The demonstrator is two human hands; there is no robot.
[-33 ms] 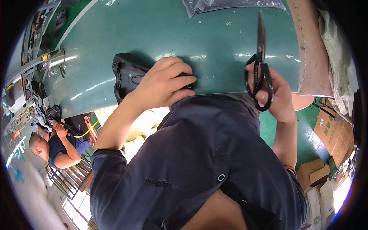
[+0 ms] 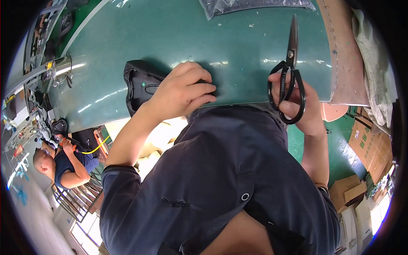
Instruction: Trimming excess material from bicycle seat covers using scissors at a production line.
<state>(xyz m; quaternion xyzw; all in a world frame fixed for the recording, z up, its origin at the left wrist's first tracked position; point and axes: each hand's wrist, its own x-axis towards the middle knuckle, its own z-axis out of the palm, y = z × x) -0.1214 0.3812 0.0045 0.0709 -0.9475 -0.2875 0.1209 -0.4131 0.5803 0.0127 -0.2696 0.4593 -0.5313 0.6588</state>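
My left hand (image 2: 182, 90) is curled over the right part of a black, soft sewn piece (image 2: 135, 88) near the table's front edge. It looks like leather or fabric, with a raised rim, a small green dot and a slit-like loop; my fingers and palm hide the rest. In my right hand (image 2: 308, 104) is a pair of black-handled scissors (image 2: 292, 55), held upright at the table's right front. Thumb and fingers pass through the large loops. The blades point away from me, nearly closed together, and touch nothing.
The green table (image 2: 170, 38) has small scraps on it. A clear plastic bag (image 2: 255, 5) of dark material lies at its far edge. Brown sheeting (image 2: 346, 59) covers the right end. A co-worker (image 2: 72, 163) sits at the left. Cardboard boxes (image 2: 369, 142) stand right.
The scissors have tilted slightly to the right, and their handle loops have spread a little wider. My left hand and the black piece are almost unmoved.
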